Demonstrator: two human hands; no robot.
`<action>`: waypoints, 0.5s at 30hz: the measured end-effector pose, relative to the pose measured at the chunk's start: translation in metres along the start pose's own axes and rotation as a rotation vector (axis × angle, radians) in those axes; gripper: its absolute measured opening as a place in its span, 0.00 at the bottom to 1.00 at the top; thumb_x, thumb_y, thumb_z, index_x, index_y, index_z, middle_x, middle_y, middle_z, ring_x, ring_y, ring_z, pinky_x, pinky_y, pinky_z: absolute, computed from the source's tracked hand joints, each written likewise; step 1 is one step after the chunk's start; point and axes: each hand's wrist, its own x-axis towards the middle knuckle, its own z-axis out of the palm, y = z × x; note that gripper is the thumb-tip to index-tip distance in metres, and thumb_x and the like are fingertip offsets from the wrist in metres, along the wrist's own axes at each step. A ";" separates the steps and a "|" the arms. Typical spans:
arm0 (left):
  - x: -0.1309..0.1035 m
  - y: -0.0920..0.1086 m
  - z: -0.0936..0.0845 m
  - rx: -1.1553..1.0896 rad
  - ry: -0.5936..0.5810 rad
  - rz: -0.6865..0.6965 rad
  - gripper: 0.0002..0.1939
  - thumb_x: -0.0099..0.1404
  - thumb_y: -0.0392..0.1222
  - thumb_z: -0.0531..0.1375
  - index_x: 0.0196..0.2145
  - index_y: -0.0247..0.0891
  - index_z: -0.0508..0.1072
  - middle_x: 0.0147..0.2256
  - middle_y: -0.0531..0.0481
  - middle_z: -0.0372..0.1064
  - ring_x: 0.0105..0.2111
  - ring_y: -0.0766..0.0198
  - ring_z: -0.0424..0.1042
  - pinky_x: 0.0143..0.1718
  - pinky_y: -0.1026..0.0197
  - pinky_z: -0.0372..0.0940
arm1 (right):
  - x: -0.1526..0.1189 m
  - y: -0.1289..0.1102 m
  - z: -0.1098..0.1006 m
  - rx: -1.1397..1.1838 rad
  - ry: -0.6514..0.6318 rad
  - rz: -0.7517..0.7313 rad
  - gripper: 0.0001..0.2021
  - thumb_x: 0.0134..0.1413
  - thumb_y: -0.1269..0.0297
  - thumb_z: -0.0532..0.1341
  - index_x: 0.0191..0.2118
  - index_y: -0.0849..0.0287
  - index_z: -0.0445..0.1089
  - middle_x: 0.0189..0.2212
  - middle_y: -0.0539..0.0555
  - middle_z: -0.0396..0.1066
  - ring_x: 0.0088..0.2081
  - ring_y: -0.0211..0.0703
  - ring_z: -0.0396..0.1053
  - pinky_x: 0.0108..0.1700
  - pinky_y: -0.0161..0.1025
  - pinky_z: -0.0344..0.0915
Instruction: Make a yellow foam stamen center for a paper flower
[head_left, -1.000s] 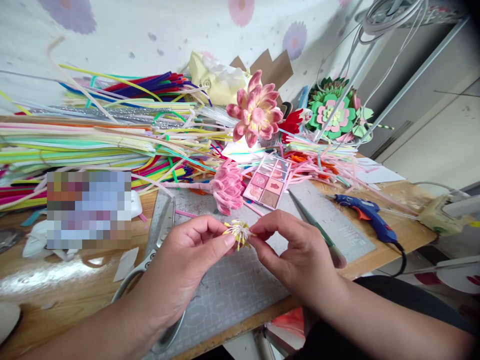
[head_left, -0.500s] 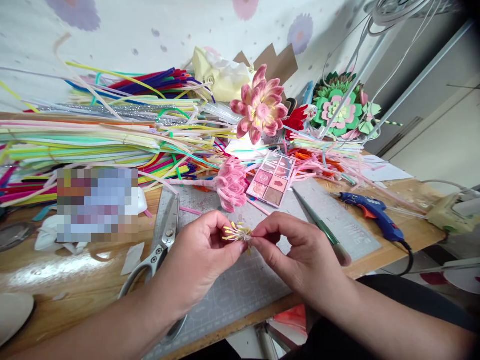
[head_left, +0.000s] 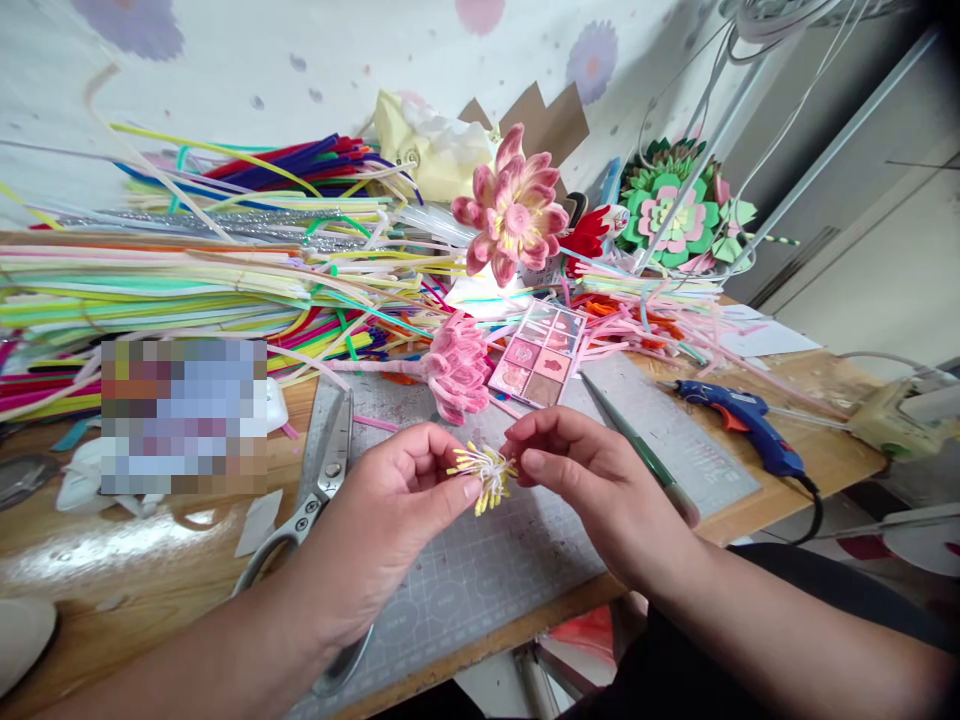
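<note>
My left hand (head_left: 409,510) pinches a small bunch of white flower stamens (head_left: 487,478) with yellow tips, fanned out over the cutting mat (head_left: 465,610). Close to the bunch's right side is my right hand (head_left: 592,480), its thumb and forefinger slightly apart with nothing seen between them. Just beyond both hands a pink fuzzy flower (head_left: 456,368) lies on its side, its stem pointing left. An eyeshadow palette (head_left: 538,352) is to the right of that flower. Grey-handled scissors (head_left: 330,480) lie left of my left hand, partly hidden by my forearm.
A green-handled brush (head_left: 637,445) lies right of my right hand, and a blue glue gun (head_left: 742,415) farther right. Bundles of pipe cleaners (head_left: 150,275) fill the back left. Behind the palette rises a large pink flower (head_left: 514,210); a green paper flower (head_left: 675,215) is at the back right.
My right thumb and forefinger have let go of the stamens and moved slightly apart. The bunch now shows more fully, fanned out in my left hand. The view has shifted a little.
</note>
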 end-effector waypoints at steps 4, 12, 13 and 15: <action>0.001 -0.001 -0.002 -0.014 -0.008 0.011 0.04 0.58 0.39 0.63 0.29 0.38 0.70 0.27 0.55 0.67 0.30 0.66 0.63 0.33 0.64 0.58 | 0.000 0.001 0.005 0.048 0.001 0.019 0.12 0.43 0.67 0.66 0.36 0.58 0.64 0.28 0.48 0.65 0.29 0.35 0.63 0.30 0.34 0.61; 0.002 -0.002 -0.003 -0.242 -0.056 -0.002 0.05 0.60 0.37 0.61 0.28 0.38 0.76 0.29 0.51 0.72 0.32 0.64 0.68 0.37 0.62 0.64 | 0.004 -0.003 0.003 0.141 0.017 0.089 0.12 0.39 0.69 0.66 0.32 0.59 0.63 0.25 0.46 0.66 0.26 0.32 0.64 0.29 0.33 0.63; 0.002 -0.001 -0.002 -0.296 -0.053 -0.004 0.06 0.61 0.38 0.60 0.28 0.37 0.76 0.29 0.50 0.72 0.32 0.63 0.69 0.37 0.61 0.66 | 0.004 -0.003 0.003 0.151 0.023 0.092 0.12 0.39 0.69 0.67 0.31 0.59 0.63 0.24 0.46 0.65 0.25 0.32 0.64 0.29 0.33 0.63; 0.002 0.000 -0.002 -0.339 -0.054 0.000 0.07 0.61 0.40 0.60 0.28 0.37 0.77 0.29 0.49 0.72 0.31 0.63 0.69 0.36 0.60 0.67 | 0.004 -0.003 0.003 0.172 0.031 0.103 0.13 0.38 0.68 0.68 0.30 0.59 0.63 0.24 0.46 0.65 0.25 0.31 0.64 0.28 0.33 0.63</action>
